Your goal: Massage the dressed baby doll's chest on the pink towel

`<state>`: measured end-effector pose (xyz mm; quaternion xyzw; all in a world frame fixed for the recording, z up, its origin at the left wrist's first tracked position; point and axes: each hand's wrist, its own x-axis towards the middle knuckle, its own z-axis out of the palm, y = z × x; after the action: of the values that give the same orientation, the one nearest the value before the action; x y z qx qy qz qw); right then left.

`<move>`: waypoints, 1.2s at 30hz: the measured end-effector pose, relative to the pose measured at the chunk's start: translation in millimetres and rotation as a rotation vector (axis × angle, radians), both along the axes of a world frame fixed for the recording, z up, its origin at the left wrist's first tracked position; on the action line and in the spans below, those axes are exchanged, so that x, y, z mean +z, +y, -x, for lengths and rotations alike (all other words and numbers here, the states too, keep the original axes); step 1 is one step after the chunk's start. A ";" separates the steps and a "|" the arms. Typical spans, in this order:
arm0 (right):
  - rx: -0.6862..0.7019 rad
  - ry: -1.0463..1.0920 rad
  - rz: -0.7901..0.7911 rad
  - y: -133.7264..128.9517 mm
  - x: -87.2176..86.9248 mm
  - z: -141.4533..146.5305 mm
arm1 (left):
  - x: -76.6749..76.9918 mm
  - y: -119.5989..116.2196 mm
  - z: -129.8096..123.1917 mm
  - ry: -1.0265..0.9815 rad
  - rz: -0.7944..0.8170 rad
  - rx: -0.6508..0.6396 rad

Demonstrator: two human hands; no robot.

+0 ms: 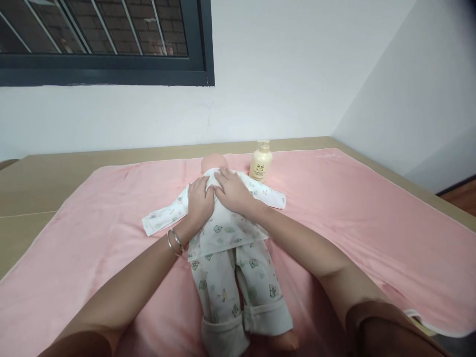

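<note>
A baby doll [214,162] lies on a pink blanket, its head toward the wall and its face out of sight. It wears a white printed long-sleeved top [226,228] and matching trousers [256,277] with rolled cuffs; one foot shows below. My left hand [201,201] rests on the left of the doll's upper body, fingers stretched out. Flat on the upper middle and right lies my right hand [234,192], fingers extended, its thumb close to the left one. Both palms touch the top and grasp nothing. Silver bangles circle my left wrist.
The pink blanket [353,208] covers most of a tan surface [48,178]. A pale yellow pump bottle [261,162] stands upright just right of the doll's head. Behind are a white wall [278,74] and a dark-framed window [201,39] with bars.
</note>
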<state>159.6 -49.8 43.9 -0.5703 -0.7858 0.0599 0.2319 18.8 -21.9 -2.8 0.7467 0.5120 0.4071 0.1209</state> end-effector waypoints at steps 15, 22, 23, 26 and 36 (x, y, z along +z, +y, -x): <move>-0.016 0.039 0.020 6.4 -4.1 0.2 | 6.2 -4.1 -0.7 0.135 0.000 0.002; -0.028 0.211 -0.072 -2.6 37.0 -16.4 | 49.0 -3.8 -16.5 -0.047 0.063 -0.050; -0.060 0.215 -0.113 -2.0 44.7 -24.5 | 57.6 -0.5 -23.7 -0.127 0.073 -0.064; -0.212 0.165 -0.259 8.6 61.3 -57.9 | 79.7 15.4 -52.9 -0.363 0.220 -0.217; -0.345 0.021 -0.164 52.8 37.8 -105.9 | 106.6 84.4 -130.5 -0.688 0.698 -0.480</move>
<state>265.5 3.1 81.7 -0.6752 -0.6761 -0.0391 0.2924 149.3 62.5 103.8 0.5815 0.3630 0.3948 0.6117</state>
